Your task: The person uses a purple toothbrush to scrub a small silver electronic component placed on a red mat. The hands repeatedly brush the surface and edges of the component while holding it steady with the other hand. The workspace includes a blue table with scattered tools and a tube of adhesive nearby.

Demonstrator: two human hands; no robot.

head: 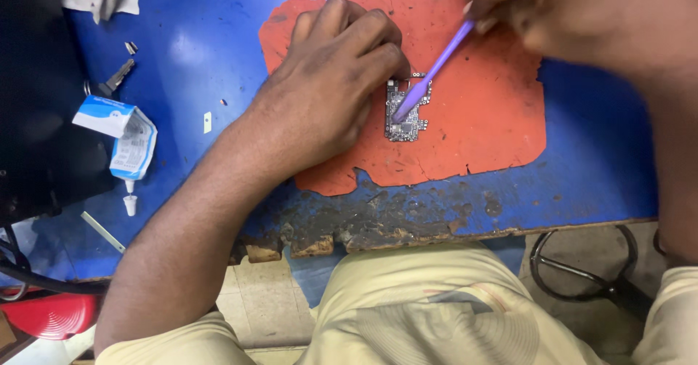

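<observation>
left hand point(331, 81) presses flat on a small rectangular circuit board point(406, 110) atop ragged orange mat point(494, 118); right hand point(574, 16) pinches a smooth purple plastic tool point(434, 70).

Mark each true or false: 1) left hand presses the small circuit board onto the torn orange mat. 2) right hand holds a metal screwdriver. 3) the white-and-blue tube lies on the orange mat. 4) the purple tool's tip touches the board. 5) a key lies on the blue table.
1) True: the left hand rests its fingers on the small green-grey circuit board, which lies on the torn orange mat.
2) False: the right hand holds a thin purple plastic tool.
3) False: the crumpled white-and-blue tube lies on the blue table, left of the mat.
4) True: its tip sits on the board.
5) True: a metal key lies above the tube.
</observation>
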